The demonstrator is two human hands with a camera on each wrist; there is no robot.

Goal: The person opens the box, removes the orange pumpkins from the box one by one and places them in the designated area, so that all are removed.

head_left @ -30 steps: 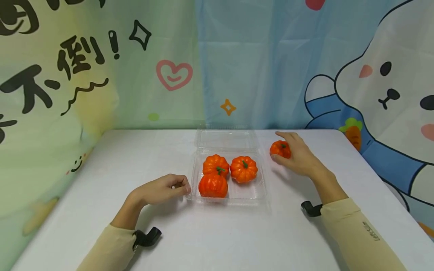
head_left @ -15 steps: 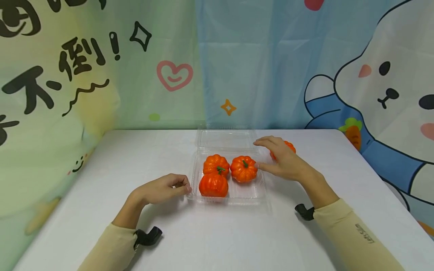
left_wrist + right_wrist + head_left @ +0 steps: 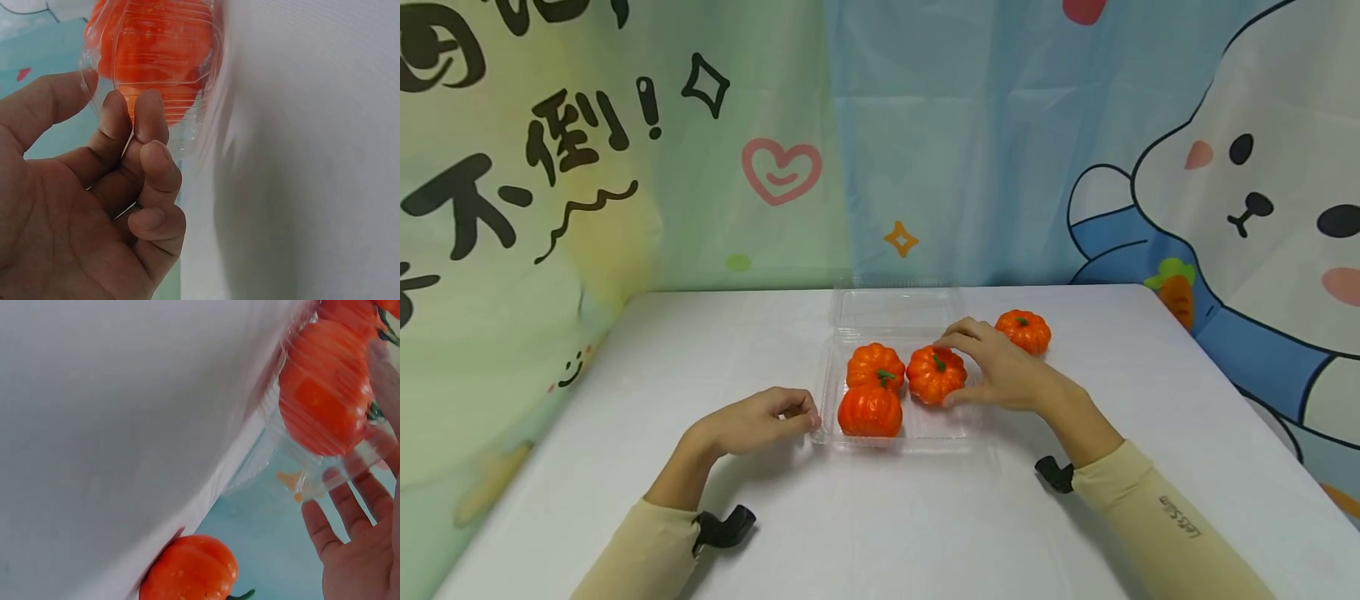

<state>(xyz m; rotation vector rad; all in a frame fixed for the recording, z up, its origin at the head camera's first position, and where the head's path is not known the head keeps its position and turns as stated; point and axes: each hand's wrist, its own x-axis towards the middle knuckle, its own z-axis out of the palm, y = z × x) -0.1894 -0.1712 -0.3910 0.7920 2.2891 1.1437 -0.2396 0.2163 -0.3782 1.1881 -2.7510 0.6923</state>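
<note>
In the head view a clear plastic clamshell container [image 3: 943, 427] lies with its lid folded back, holding three small orange toy pumpkins. Two of them, the rear-left pumpkin [image 3: 872, 364] and the front-left pumpkin [image 3: 870, 412], lean together. My left hand [image 3: 767, 419] pinches the container's left rim between thumb and fingertips, seen closely in the left wrist view. Around the right-hand pumpkin [image 3: 931, 382] curls my right hand [image 3: 1003, 371], thumb on its near side and fingers on its far side. The right wrist view shows this pumpkin [image 3: 325, 394] through the clear wall.
Another orange pumpkin [image 3: 1024, 331] with a green stem stands on the white table [image 3: 775, 517], outside the container and just behind my right hand. The clear lid [image 3: 891, 308] lies toward the back edge. A printed curtain [image 3: 962, 150] hangs behind the table.
My right hand has left the pumpkin on the table, now in full sight, and moved left and nearer to the right-hand pumpkin inside the container. The left hand stays at the rim.
</note>
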